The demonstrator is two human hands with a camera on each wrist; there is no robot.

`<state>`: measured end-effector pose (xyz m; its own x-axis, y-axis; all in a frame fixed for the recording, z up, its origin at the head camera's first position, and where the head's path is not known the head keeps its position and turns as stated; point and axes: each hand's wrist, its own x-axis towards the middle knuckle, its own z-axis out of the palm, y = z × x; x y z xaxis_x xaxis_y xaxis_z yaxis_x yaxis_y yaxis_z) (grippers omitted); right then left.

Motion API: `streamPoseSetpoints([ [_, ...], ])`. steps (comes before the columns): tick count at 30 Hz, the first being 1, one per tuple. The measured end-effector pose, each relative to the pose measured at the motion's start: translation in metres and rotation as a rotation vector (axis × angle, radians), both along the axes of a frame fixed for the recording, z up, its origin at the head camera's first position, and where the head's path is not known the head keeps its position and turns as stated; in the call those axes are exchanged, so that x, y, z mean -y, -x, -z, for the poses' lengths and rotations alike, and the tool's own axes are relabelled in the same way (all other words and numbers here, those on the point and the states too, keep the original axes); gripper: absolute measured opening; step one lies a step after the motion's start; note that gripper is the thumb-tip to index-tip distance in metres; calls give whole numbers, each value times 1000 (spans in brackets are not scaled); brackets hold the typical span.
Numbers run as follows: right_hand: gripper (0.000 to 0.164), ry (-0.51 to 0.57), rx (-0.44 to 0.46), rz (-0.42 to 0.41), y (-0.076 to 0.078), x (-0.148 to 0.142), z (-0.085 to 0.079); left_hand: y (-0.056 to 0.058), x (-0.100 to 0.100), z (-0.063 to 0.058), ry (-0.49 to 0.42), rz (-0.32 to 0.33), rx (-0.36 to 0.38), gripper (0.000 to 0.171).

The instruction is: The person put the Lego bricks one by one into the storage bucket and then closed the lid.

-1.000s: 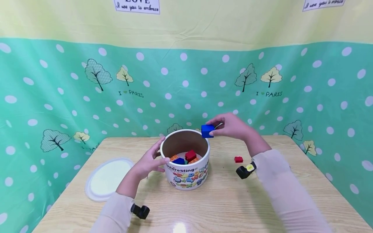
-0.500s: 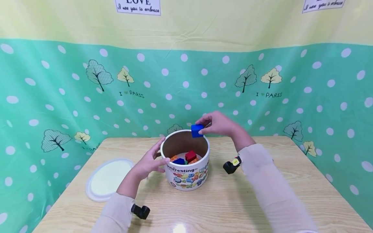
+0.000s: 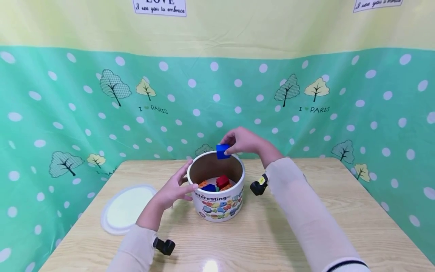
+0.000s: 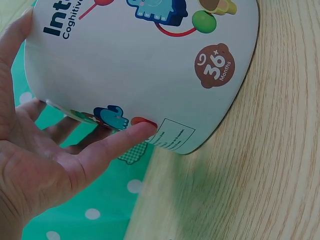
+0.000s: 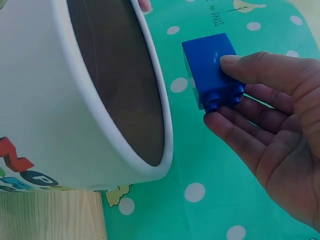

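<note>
Shifting leftward since the earlier frame, the right hand (image 3: 245, 141) is pinching a blue block (image 3: 221, 152) between thumb and fingers near the far rim of the tub (image 3: 217, 210); the left hand (image 3: 172, 191), fingers spread, is resting against the tub's side, presumably steadying it.

I can't count the bricks (image 3: 222, 182) beside the left hand (image 3: 172, 192), since the front wall of the bucket (image 3: 217, 207) hides part of them from my head camera. The blue brick (image 3: 222, 152) pinched by the right hand (image 3: 245, 140) blocks a bit of the far rim. Outward of the left hand, its forearm (image 3: 148, 214) covers part of the lid (image 3: 127, 207). By the left thumb, the boxed print (image 4: 175, 134) is too fine for me to read.
</note>
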<state>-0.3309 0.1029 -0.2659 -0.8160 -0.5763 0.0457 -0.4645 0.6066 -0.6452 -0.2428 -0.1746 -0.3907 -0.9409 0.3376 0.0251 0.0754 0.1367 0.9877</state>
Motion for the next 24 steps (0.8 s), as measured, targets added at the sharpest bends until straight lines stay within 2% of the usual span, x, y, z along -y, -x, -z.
streamPoseSetpoints([
  [14,32,-13,8,-20,8,11,-1,2,3,-3,-4,3,-19,93],
  [19,37,29,18,-6,8,7,2,2,2,-1,-18,11,-5,92],
  [24,35,88,11,-4,4,-1,4,1,2,1,-29,20,-13,94],
])
